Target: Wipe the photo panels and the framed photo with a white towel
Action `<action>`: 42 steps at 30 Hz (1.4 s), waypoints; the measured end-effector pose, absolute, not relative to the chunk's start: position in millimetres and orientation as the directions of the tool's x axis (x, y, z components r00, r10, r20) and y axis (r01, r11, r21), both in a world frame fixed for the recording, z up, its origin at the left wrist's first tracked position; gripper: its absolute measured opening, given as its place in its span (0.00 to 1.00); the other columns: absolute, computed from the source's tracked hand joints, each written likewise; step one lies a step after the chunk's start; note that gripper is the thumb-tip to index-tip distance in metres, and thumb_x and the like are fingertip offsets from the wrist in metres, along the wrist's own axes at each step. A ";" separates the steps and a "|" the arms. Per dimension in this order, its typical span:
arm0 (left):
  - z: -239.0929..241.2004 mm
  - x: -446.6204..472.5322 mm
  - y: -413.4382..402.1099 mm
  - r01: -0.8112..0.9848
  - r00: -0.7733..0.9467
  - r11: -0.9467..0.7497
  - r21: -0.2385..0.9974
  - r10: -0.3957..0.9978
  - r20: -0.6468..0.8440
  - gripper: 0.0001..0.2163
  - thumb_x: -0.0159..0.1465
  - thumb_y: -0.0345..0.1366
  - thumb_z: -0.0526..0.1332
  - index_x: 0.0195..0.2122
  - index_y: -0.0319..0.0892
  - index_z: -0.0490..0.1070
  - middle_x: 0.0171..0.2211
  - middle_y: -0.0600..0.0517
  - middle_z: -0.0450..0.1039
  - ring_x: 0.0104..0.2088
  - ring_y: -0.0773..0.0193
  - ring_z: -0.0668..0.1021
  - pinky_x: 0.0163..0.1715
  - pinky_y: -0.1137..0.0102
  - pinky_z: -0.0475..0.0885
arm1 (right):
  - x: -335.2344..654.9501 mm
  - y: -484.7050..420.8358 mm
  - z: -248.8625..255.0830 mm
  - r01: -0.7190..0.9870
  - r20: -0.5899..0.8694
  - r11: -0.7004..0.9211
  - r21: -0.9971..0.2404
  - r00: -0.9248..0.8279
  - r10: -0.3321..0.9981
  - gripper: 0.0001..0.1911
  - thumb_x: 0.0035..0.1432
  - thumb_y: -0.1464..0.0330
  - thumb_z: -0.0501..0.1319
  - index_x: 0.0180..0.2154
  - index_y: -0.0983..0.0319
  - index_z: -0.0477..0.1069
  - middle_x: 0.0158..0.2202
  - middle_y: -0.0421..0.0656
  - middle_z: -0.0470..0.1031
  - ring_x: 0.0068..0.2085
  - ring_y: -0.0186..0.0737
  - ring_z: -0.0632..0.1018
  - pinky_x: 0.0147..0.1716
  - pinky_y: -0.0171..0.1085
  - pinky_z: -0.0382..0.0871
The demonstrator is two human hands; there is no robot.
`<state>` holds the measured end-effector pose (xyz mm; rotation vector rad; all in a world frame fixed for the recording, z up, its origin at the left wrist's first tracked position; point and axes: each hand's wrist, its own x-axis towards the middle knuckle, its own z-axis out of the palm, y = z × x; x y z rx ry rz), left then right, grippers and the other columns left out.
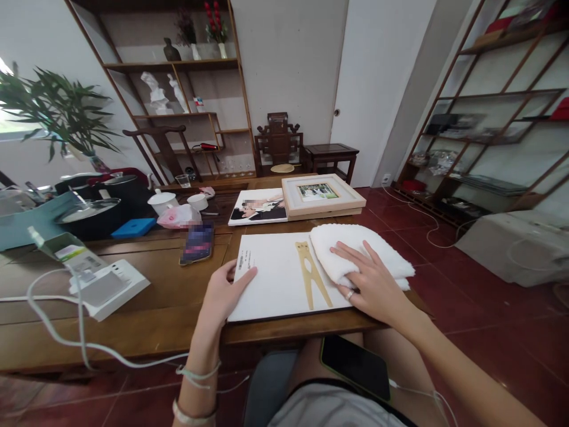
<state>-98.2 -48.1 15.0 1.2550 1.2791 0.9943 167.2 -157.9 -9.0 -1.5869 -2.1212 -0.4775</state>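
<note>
The left hand (pixel 224 290) grips the left edge of a white board (pixel 271 273) on the desk (pixel 169 314). The right hand (pixel 368 279) lies with fingers spread on a white towel (pixel 347 235) at the board's right side. Left of the towel, a cat-shaped wooden piece (pixel 303 252) lies on the board.

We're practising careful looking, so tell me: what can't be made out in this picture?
All in the head view:
Panel's right end: hidden under the towel and right hand.
Small print on the panel: too small.
Some fingertips of the left hand: hidden at the panel's edge.
Table phone's screen: pixelated.
Plant's far leaves: cut off by the left edge.
</note>
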 end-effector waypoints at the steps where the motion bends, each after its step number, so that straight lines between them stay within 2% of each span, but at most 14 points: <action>1: 13.7 -100.4 -47.0 0.168 0.059 0.052 0.984 0.996 -0.063 0.19 0.42 0.32 0.72 0.38 0.36 0.76 0.31 0.48 0.78 0.26 0.64 0.76 0.26 0.74 0.69 | 166.8 -157.9 -9.1 0.956 0.529 0.293 0.024 -0.261 0.807 0.11 0.51 0.76 0.56 0.21 0.61 0.70 0.57 0.50 0.65 0.60 0.54 0.62 0.58 0.64 0.47; 4: 12.0 -104.3 -45.8 0.312 0.012 -0.091 0.946 0.996 0.092 0.24 0.41 0.33 0.72 0.42 0.38 0.75 0.35 0.49 0.78 0.29 0.65 0.75 0.34 0.71 0.70 | 166.1 -157.5 -10.4 0.950 0.490 0.304 0.074 -0.300 0.818 0.14 0.44 0.83 0.52 0.19 0.61 0.68 0.59 0.49 0.62 0.61 0.53 0.60 0.57 0.65 0.47; 8: 13.8 -98.2 -49.5 0.393 0.069 -0.178 0.902 0.984 0.164 0.21 0.44 0.35 0.70 0.42 0.42 0.75 0.42 0.45 0.76 0.40 0.55 0.76 0.46 0.63 0.68 | 166.8 -155.4 -13.1 0.947 0.469 0.302 0.110 -0.318 0.824 0.17 0.43 0.86 0.49 0.15 0.62 0.65 0.59 0.46 0.62 0.60 0.51 0.62 0.55 0.58 0.59; 10: 11.9 -92.2 -50.9 0.368 0.154 -0.290 0.883 0.956 0.250 0.19 0.48 0.36 0.68 0.43 0.43 0.74 0.50 0.45 0.71 0.50 0.52 0.72 0.53 0.60 0.63 | 168.3 -154.4 -13.5 0.942 0.466 0.313 0.123 -0.333 0.820 0.18 0.44 0.86 0.48 0.15 0.62 0.65 0.59 0.45 0.62 0.60 0.51 0.63 0.54 0.57 0.61; 13: 3.4 -85.6 -49.9 0.362 0.357 -0.442 0.821 0.879 0.316 0.18 0.54 0.39 0.64 0.47 0.44 0.72 0.58 0.47 0.64 0.60 0.54 0.63 0.61 0.61 0.51 | 171.1 -152.9 -13.4 0.942 0.468 0.323 0.090 -0.326 0.821 0.17 0.43 0.86 0.49 0.17 0.62 0.67 0.59 0.45 0.63 0.59 0.50 0.63 0.54 0.56 0.61; 17: -8.6 -86.7 -44.6 0.392 0.517 -0.513 0.764 0.809 0.279 0.21 0.56 0.42 0.62 0.51 0.43 0.70 0.59 0.46 0.62 0.63 0.55 0.58 0.63 0.60 0.42 | 172.9 -149.1 -15.1 0.947 0.489 0.320 -0.008 -0.275 0.828 0.13 0.41 0.81 0.52 0.23 0.61 0.71 0.58 0.48 0.64 0.59 0.51 0.63 0.55 0.57 0.59; 21: -11.2 -92.9 -39.9 0.389 0.580 -0.543 0.745 0.772 0.260 0.21 0.57 0.42 0.61 0.52 0.45 0.69 0.60 0.47 0.61 0.63 0.56 0.57 0.62 0.60 0.41 | 170.5 -147.1 -16.2 0.955 0.495 0.295 -0.028 -0.244 0.834 0.09 0.47 0.77 0.55 0.28 0.61 0.72 0.57 0.49 0.65 0.59 0.53 0.63 0.55 0.58 0.58; 25: -10.8 -91.6 -39.3 0.427 0.543 -0.516 0.742 0.803 0.246 0.19 0.59 0.42 0.59 0.51 0.45 0.70 0.60 0.47 0.61 0.63 0.57 0.57 0.62 0.59 0.39 | 168.4 -148.4 -15.9 0.955 0.503 0.296 -0.033 -0.240 0.830 0.07 0.51 0.75 0.56 0.26 0.61 0.72 0.56 0.50 0.66 0.59 0.53 0.64 0.55 0.57 0.58; 30: -11.9 -87.2 -40.4 0.473 0.433 -0.457 0.753 0.865 0.254 0.18 0.58 0.43 0.60 0.47 0.40 0.72 0.60 0.42 0.60 0.62 0.54 0.59 0.62 0.61 0.47 | 168.7 -147.7 -16.6 0.958 0.511 0.287 -0.018 -0.238 0.826 0.07 0.51 0.74 0.56 0.27 0.61 0.71 0.56 0.50 0.67 0.58 0.53 0.65 0.55 0.57 0.58; 33: -11.9 -89.4 -41.3 0.462 0.456 -0.471 0.751 0.853 0.254 0.19 0.58 0.43 0.59 0.48 0.40 0.72 0.60 0.42 0.61 0.63 0.55 0.58 0.62 0.61 0.46 | 168.6 -147.3 -17.8 0.961 0.513 0.278 -0.010 -0.233 0.826 0.07 0.51 0.74 0.56 0.27 0.61 0.71 0.56 0.50 0.66 0.58 0.53 0.65 0.55 0.57 0.58; 36: -11.8 -92.4 -42.5 0.451 0.513 -0.507 0.734 0.821 0.252 0.21 0.59 0.43 0.59 0.52 0.42 0.68 0.61 0.45 0.58 0.64 0.55 0.55 0.62 0.59 0.44 | 168.4 -148.2 -19.0 0.961 0.516 0.276 -0.019 -0.227 0.826 0.07 0.51 0.74 0.56 0.28 0.61 0.72 0.57 0.50 0.66 0.58 0.52 0.65 0.55 0.57 0.58; 38: -12.2 -93.1 -42.6 0.504 0.542 -0.541 0.673 0.805 0.241 0.22 0.60 0.43 0.57 0.55 0.41 0.65 0.62 0.45 0.55 0.64 0.55 0.54 0.62 0.57 0.44 | 169.1 -148.0 -19.4 0.959 0.517 0.281 -0.030 -0.225 0.826 0.07 0.51 0.74 0.56 0.29 0.61 0.72 0.56 0.49 0.66 0.58 0.52 0.65 0.55 0.57 0.58; 42: -14.2 -92.4 -40.3 0.642 0.601 -0.605 0.471 0.779 0.182 0.24 0.65 0.43 0.48 0.60 0.37 0.57 0.64 0.44 0.49 0.65 0.56 0.51 0.62 0.56 0.46 | 174.0 -138.2 -17.3 0.959 0.494 0.277 -0.063 -0.211 0.843 0.10 0.47 0.76 0.56 0.31 0.61 0.74 0.56 0.49 0.67 0.58 0.52 0.65 0.55 0.57 0.57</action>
